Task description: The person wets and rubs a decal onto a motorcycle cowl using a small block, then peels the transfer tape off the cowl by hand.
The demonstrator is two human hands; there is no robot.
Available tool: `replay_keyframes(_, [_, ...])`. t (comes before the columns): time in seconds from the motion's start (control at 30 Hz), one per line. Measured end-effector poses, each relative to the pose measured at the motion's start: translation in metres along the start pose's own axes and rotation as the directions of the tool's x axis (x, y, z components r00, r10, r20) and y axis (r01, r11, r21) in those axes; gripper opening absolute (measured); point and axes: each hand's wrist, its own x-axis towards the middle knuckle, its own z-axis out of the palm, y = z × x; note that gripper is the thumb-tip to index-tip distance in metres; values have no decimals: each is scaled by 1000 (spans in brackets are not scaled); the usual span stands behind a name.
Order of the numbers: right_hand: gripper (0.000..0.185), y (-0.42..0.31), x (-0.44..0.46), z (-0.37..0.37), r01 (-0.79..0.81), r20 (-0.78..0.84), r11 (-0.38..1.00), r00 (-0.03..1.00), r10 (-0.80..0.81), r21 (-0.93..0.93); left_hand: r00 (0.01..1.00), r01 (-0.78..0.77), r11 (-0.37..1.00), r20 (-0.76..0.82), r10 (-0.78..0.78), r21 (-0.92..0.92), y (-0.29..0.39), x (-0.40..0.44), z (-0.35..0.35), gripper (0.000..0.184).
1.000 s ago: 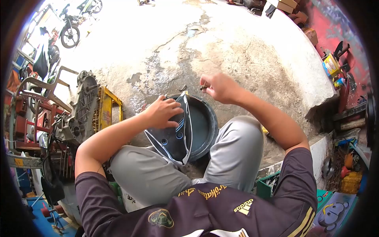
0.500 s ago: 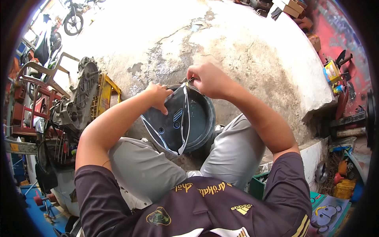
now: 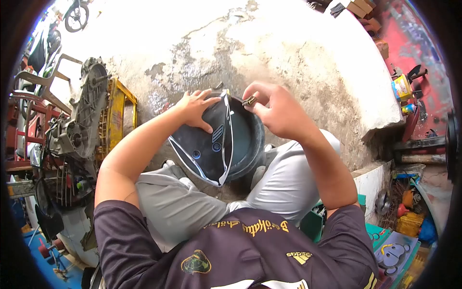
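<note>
My left hand (image 3: 196, 110) lies with its fingers spread on the upper part of a black pointed panel (image 3: 202, 135). The panel has white edges, blue-rimmed round marks and a striped emblem; its kind I cannot tell. It rests tilted across a dark round tub (image 3: 257, 139), covering the tub's left side. Over the tub's far right rim, my right hand (image 3: 281, 113) pinches a small brass-coloured metal piece (image 3: 250, 100) between thumb and fingers, apart from the panel's tip. A small dark piece (image 3: 219, 85) is on the floor just beyond that tip.
To the left stand a metal engine casing (image 3: 86, 111), a yellow crate (image 3: 115, 120) and a brown chair (image 3: 45, 79). Wet patches mark the concrete floor (image 3: 192, 58). At right are a raised white ledge (image 3: 380, 113), a yellow container (image 3: 402, 86) and a green box (image 3: 313, 224).
My right hand has moved from the panel's tip to the right and nearer me, and the brass-coloured piece now shows in it. My left hand's fingers have spread wider on the panel.
</note>
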Motion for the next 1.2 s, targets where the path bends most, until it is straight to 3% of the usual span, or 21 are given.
replay_keyframes(0.17, [18, 59, 10, 65, -183, -48, 981, 981, 186, 68, 965, -195, 976, -159, 209, 98, 0, -10, 19, 96])
replay_keyframes(0.23, [16, 88, 7, 107, -303, -43, 856, 935, 351, 418, 954, -227, 959, -161, 254, 167, 8, -10, 28, 90])
replay_keyframes(0.3, [14, 130, 2, 144, -292, -97, 882, 932, 349, 370, 959, -222, 968, -152, 238, 117, 17, -9, 36, 88])
replay_keyframes(0.37, [26, 146, -1, 156, -375, -105, 925, 919, 380, 59, 965, -206, 975, -149, 215, 79, 20, -10, 38, 87])
replay_keyframes(0.4, [24, 140, -1, 153, -369, -81, 929, 925, 371, 33, 963, -203, 976, -162, 213, 81, 20, -10, 38, 87])
replay_keyframes(0.57, [17, 134, -3, 154, -382, 88, 917, 923, 374, 112, 931, -227, 970, -273, 242, 87, 14, -8, 54, 84])
replay_keyframes(0.67, [14, 140, -7, 168, -291, 146, 957, 947, 288, 1, 923, -240, 964, -282, 262, 111, 12, -5, 56, 85])
replay_keyframes(0.8, [12, 143, -7, 174, -319, 83, 944, 946, 312, 87, 924, -243, 964, -278, 264, 107, 12, -4, 55, 85])
replay_keyframes(0.87, [13, 136, -16, 178, -211, 82, 977, 973, 214, -42, 923, -248, 963, -277, 267, 103, 12, -3, 58, 85])
replay_keyframes(1.1, [12, 130, -11, 175, -380, 17, 923, 925, 380, 64, 917, -260, 960, -285, 280, 109, 10, -2, 59, 85])
replay_keyframes(1.17, [11, 134, -26, 189, -214, 84, 975, 972, 219, -59, 916, -254, 959, -289, 280, 123, 10, -1, 58, 84])
replay_keyframes(1.2, [10, 132, -28, 188, -252, 118, 968, 961, 251, -11, 914, -257, 958, -291, 283, 125, 11, -1, 58, 85])
